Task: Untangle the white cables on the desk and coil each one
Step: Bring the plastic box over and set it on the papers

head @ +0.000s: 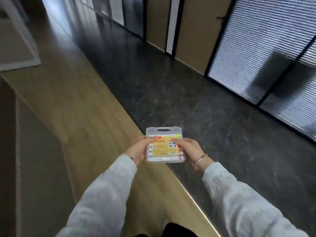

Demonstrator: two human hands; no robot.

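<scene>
White cables: can't tell where they are from this view.

Left hand (139, 149) and right hand (188, 149) both grip a small marker case (165, 147), lower centre of frame. Thumbs sit on the top face, the other fingers curl under the sides.

Case: clear hard plastic, rectangular, rounded corners, with an oval handle cut-out in the far edge. Lid looks closed. Inside are markers (152, 159) lying in horizontal rows, with white barrels and coloured caps showing at the right end. A yellow label (164, 147) with colour swatches and a barcode covers most of the lid. Text is too blurred to read.

Wrists: thin chain bracelet (126, 156) on the left, plain metal bangle (201, 159) on the right. Sleeves (102, 194) are a pale, loose, wrinkled fabric.

Case is over the edge of the counter (82, 100), which has a light wood-grain top and a shiny edge strip and runs from bottom centre to upper left.

Floor (205, 108): dark, glossy, marble-veined, on the right side of the frame.

Upper right: black-framed glass partition with horizontal blinds (256, 40). Tan flat door panels (196, 31) are at top centre.
</scene>
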